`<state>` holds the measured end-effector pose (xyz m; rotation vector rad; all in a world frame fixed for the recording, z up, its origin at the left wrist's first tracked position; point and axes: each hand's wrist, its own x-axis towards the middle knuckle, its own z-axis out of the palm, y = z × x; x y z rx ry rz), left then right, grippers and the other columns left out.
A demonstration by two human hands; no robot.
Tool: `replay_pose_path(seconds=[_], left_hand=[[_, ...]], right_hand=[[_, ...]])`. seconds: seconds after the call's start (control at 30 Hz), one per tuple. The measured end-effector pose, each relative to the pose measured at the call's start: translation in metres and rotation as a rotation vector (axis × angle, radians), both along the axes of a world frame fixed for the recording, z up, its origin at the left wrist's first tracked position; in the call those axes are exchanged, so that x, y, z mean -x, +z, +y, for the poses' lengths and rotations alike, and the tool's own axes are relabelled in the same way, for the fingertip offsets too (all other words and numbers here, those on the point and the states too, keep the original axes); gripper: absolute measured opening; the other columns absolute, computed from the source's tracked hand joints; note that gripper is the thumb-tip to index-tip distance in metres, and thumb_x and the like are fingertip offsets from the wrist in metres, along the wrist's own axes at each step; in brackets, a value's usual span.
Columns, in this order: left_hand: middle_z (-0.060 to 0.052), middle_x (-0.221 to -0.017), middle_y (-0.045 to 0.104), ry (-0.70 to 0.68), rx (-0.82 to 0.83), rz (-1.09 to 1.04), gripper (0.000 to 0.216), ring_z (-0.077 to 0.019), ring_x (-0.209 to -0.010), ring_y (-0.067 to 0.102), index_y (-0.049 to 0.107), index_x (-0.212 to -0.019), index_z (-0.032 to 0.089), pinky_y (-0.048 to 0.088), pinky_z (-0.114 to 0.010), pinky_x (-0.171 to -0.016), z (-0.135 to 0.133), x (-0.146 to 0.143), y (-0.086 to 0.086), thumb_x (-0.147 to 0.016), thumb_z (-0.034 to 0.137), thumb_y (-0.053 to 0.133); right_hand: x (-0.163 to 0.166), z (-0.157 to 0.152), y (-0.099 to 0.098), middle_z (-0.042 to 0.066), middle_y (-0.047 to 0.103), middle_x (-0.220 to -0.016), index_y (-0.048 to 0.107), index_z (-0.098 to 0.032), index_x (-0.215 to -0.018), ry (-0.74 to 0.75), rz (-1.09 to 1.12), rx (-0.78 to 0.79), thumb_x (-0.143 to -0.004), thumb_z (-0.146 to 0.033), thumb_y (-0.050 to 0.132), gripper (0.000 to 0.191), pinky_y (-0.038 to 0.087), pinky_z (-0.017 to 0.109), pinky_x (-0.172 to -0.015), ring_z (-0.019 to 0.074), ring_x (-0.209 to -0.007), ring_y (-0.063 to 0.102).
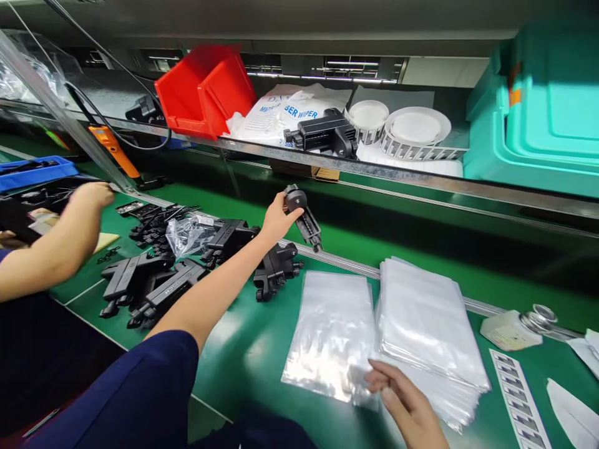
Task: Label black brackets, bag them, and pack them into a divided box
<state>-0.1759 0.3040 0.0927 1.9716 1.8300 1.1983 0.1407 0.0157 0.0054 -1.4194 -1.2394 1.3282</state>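
Note:
My left hand (278,219) is closed around one end of a black plastic clamp-like device (306,221), held tilted above the bench. More black devices of this kind (276,271) lie on the green bench below and left of that arm, some with pale lettering. My right hand (409,405) is at the lower right, thumb and fingers apart and slightly curled. Its fingertips are at the lower edge of a flat clear plastic bag (332,330); whether they touch it I cannot tell. A thick stack of clear bags (425,318) lies just beyond this hand.
A co-worker's arm (60,249) reaches in from the left. The shelf edge (412,168) overhangs the bench, carrying a red bin (203,93), label rolls (414,128) and a teal box (552,112). A bottle (512,329) and a label strip (519,399) are at right.

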Motion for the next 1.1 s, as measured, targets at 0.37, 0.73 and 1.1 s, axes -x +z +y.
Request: replay_pose_path(seconds=[0.37, 0.73, 1.1], left_hand=[[-0.013, -0.142, 0.055, -0.77, 0.109, -0.49, 0.066, -0.0317, -0.134, 0.049, 0.054, -0.135, 0.026, 0.034, -0.048, -0.116, -0.224, -0.051, -0.079, -0.076, 0.046, 0.075], [-0.006, -0.093, 0.067, -0.673, 0.733, -0.707, 0.057, -0.0232, -0.087, 0.061, 0.067, -0.101, 0.015, 0.048, -0.031, -0.078, -0.231, -0.062, -0.1, -0.075, 0.066, 0.066], [-0.003, -0.088, 0.062, -0.496, 0.537, -0.822, 0.06, -0.0185, -0.082, 0.056, 0.064, -0.099, 0.018, 0.046, -0.028, -0.073, -0.245, -0.057, -0.109, -0.071, 0.071, 0.067]], right_hand=[[0.064, 0.015, -0.013, 0.008, 0.072, -0.073, 0.069, -0.017, -0.09, 0.065, 0.62, 0.241, -0.064, -0.079, 0.067, 0.067, 0.045, 0.024, -0.039, 0.0174, -0.05, 0.063], [0.024, -0.007, 0.01, 0.007, 0.071, -0.116, 0.07, -0.026, -0.114, 0.132, -0.211, -0.071, -0.073, -0.051, 0.074, 0.048, 0.053, 0.04, -0.089, 0.0264, -0.104, 0.066], [0.009, -0.007, 0.0, -0.005, 0.048, -0.054, 0.064, -0.019, -0.094, -0.248, 0.199, 0.011, -0.084, -0.074, 0.047, 0.058, 0.036, 0.022, -0.039, 0.0078, -0.039, 0.036]])
